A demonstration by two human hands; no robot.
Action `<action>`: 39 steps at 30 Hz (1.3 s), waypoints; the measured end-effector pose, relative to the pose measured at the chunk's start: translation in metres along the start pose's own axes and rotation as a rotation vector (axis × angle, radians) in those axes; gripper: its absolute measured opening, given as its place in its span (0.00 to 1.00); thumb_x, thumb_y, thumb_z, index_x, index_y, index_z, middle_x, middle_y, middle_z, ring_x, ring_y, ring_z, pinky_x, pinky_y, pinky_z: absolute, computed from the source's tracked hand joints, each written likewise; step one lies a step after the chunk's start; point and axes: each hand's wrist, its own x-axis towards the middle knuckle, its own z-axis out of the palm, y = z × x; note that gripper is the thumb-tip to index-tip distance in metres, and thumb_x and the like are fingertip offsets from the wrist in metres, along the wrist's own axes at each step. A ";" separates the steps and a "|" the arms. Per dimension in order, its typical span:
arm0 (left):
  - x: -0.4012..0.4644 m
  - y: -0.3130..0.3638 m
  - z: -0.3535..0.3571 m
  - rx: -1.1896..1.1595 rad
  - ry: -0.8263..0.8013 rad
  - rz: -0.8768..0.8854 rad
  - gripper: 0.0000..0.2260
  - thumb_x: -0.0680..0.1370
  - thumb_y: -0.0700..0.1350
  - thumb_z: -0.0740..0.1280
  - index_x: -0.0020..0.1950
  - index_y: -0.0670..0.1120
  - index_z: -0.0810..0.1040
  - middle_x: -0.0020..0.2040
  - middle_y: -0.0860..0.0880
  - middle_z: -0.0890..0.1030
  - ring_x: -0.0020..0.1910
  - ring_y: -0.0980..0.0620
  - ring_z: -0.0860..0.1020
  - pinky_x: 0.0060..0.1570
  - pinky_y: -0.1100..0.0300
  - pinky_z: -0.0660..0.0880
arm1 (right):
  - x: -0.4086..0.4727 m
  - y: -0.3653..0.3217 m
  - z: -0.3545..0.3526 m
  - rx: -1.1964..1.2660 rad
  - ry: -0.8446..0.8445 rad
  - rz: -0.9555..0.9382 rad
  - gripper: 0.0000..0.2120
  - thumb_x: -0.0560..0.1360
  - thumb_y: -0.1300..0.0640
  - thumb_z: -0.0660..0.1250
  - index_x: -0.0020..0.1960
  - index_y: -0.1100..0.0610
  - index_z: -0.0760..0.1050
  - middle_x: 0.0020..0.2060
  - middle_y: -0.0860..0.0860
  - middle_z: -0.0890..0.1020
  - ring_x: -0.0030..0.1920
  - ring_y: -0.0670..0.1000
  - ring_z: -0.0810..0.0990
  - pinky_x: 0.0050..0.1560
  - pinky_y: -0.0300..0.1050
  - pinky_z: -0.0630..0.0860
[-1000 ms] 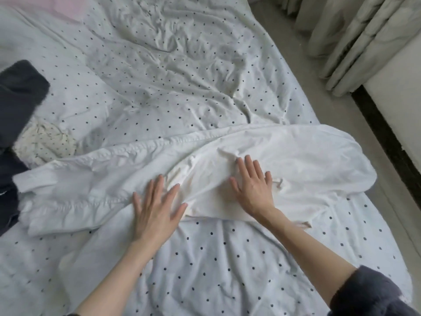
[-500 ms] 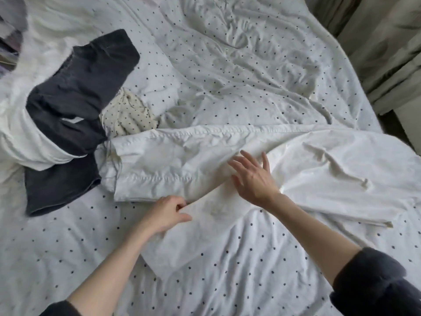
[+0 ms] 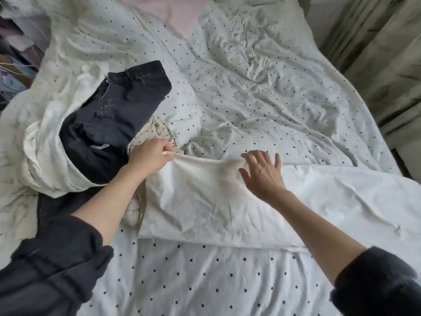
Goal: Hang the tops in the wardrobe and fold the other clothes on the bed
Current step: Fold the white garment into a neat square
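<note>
The left hand (image 3: 150,156) pinches the far folded edge of the white garment (image 3: 205,201) lying across the bed (image 3: 205,281); the right hand (image 3: 262,176), fingers spread, hovers just beside. Dark jeans (image 3: 109,119) crowd the left; bare dotted sheet lies nearer.

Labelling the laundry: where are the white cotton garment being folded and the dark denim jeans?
White cotton garment (image 3: 205,201), head view, on its folded middle.
Dark denim jeans (image 3: 118,106), head view, on a leg.

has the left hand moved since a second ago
Yes. The left hand went from lying flat on the white garment near its front edge to pinching its far edge, beside the dark jeans.
</note>
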 end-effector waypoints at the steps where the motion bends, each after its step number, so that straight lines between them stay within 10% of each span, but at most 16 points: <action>1: 0.000 -0.007 0.008 -0.064 0.027 -0.025 0.10 0.76 0.48 0.67 0.55 0.47 0.78 0.58 0.48 0.78 0.58 0.46 0.75 0.56 0.52 0.71 | -0.004 -0.005 0.005 0.017 -0.002 -0.017 0.23 0.80 0.47 0.54 0.74 0.51 0.58 0.73 0.50 0.61 0.75 0.51 0.54 0.72 0.63 0.43; 10: -0.047 -0.056 0.076 -0.612 0.100 -0.430 0.20 0.76 0.57 0.65 0.57 0.42 0.75 0.49 0.49 0.79 0.53 0.46 0.77 0.51 0.53 0.74 | -0.021 -0.065 0.067 -0.060 -0.103 -0.194 0.30 0.78 0.37 0.46 0.77 0.44 0.43 0.77 0.50 0.40 0.76 0.55 0.36 0.68 0.68 0.31; 19: -0.067 -0.054 0.109 -0.321 0.195 -0.388 0.25 0.79 0.56 0.60 0.69 0.40 0.66 0.65 0.41 0.73 0.64 0.42 0.71 0.57 0.51 0.68 | 0.026 -0.112 0.094 -0.143 -0.104 -0.257 0.29 0.79 0.38 0.40 0.77 0.47 0.41 0.76 0.50 0.39 0.75 0.53 0.34 0.64 0.66 0.23; 25: -0.094 -0.077 0.130 -0.577 0.233 -0.351 0.12 0.79 0.52 0.62 0.50 0.44 0.73 0.42 0.49 0.77 0.43 0.47 0.77 0.41 0.57 0.69 | 0.019 -0.138 0.113 -0.184 -0.104 -0.317 0.27 0.80 0.41 0.37 0.75 0.48 0.36 0.74 0.49 0.35 0.73 0.54 0.31 0.66 0.67 0.25; 32: -0.099 -0.084 0.116 -0.755 0.190 -0.279 0.11 0.77 0.45 0.67 0.35 0.48 0.70 0.28 0.54 0.67 0.27 0.58 0.64 0.27 0.68 0.62 | -0.025 -0.117 0.104 -0.120 -0.089 -0.321 0.28 0.78 0.41 0.35 0.77 0.46 0.44 0.75 0.50 0.41 0.74 0.56 0.37 0.66 0.66 0.26; 36: -0.107 -0.075 0.095 -0.763 0.164 -0.247 0.07 0.78 0.45 0.66 0.39 0.47 0.75 0.30 0.51 0.70 0.30 0.57 0.66 0.30 0.66 0.61 | -0.053 -0.101 0.093 -0.087 -0.074 -0.292 0.26 0.79 0.44 0.45 0.73 0.52 0.64 0.74 0.55 0.62 0.74 0.59 0.57 0.70 0.68 0.43; 39: -0.112 -0.058 0.071 -0.780 0.194 -0.199 0.05 0.78 0.44 0.66 0.43 0.44 0.76 0.33 0.48 0.73 0.32 0.56 0.69 0.33 0.63 0.64 | -0.052 -0.098 0.086 0.000 -0.124 -0.314 0.25 0.81 0.45 0.47 0.75 0.51 0.57 0.76 0.53 0.55 0.76 0.56 0.50 0.73 0.63 0.38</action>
